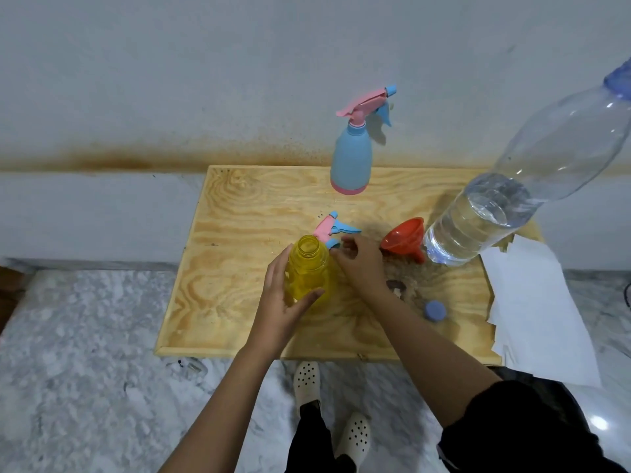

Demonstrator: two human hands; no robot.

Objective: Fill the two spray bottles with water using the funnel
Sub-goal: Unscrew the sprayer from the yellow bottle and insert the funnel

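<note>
A yellow spray bottle (pixel 307 268) stands open-necked on the wooden board (pixel 239 268), and my left hand (pixel 283 302) is wrapped around its side. Its pink and blue spray head (pixel 329 228) lies on the board just behind it. My right hand (pixel 358 261) hovers beside the bottle, fingers loosely curled near the spray head's blue collar; whether it touches it is unclear. An orange funnel (pixel 404 238) lies on its side to the right. A blue spray bottle (pixel 351 158) with its head on stands at the back. A large clear water bottle (pixel 512 196), partly full, stands at the right.
A blue bottle cap (pixel 434 310) lies on the board near the front right. White paper sheets (pixel 536 312) overhang the board's right edge. A grey wall with a rusty stain is behind, marble floor below, and my feet stand at the board's front edge.
</note>
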